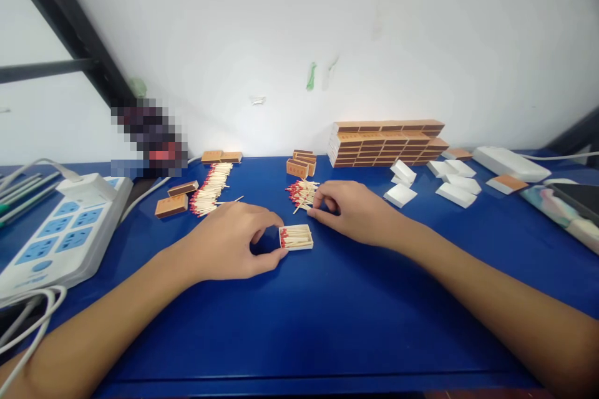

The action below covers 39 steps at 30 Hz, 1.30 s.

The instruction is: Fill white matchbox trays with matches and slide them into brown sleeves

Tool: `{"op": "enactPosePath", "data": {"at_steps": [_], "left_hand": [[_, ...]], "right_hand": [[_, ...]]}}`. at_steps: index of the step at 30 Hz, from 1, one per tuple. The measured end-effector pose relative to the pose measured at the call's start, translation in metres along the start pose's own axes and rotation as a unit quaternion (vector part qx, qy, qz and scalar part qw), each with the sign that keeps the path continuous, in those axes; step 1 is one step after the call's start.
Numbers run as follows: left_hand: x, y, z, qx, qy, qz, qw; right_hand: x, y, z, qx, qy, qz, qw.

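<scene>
A small white matchbox tray (304,245) lies on the blue table, partly filled with red-tipped matches (294,236). My left hand (234,240) grips the tray's left end between thumb and forefinger. Just behind the tray is a loose pile of matches (302,192), heads mostly to the left. My right hand (355,209) is at the right edge of this pile, its thumb and forefinger pinched together at the match ends. What sits between those fingertips is too small to make out. A longer heap of matches (214,187) spreads behind my left hand.
Stacked matchboxes (384,143) stand against the wall, with several empty white trays (456,193) to their right. Matchbox sleeves (299,166) stand behind the pile; more boxes (171,206) lie at left. A power strip (70,230) with cables occupies the left side, a phone (578,199) the right.
</scene>
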<state>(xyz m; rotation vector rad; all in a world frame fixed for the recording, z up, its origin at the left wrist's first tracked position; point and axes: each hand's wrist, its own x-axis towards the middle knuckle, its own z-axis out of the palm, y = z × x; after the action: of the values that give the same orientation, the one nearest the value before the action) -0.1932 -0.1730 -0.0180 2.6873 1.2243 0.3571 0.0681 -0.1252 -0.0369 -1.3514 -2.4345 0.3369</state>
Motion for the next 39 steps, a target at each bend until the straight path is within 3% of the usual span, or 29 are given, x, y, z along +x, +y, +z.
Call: {"op": "enactPosePath", "data": {"at_steps": [8, 16, 21, 39], "left_hand": [[0.0, -0.003, 0.002, 0.002, -0.001, -0.001, 1.0], [-0.002, -0.002, 0.0, 0.0, 0.006, -0.009, 1.0], [-0.002, -0.003, 0.001, 0.001, -0.006, -0.012, 1.0], [-0.002, 0.001, -0.001, 0.027, 0.012, -0.001, 1.0]], "right_hand": [[0.0, 0.006, -0.016, -0.013, -0.054, 0.033, 0.998], [-0.004, 0.008, -0.026, 0.041, -0.072, 0.008, 0.997], [-0.004, 0.005, -0.021, 0.044, -0.051, 0.004, 0.998], [-0.003, 0.001, -0.013, 0.041, -0.09, -0.035, 0.995]]}}
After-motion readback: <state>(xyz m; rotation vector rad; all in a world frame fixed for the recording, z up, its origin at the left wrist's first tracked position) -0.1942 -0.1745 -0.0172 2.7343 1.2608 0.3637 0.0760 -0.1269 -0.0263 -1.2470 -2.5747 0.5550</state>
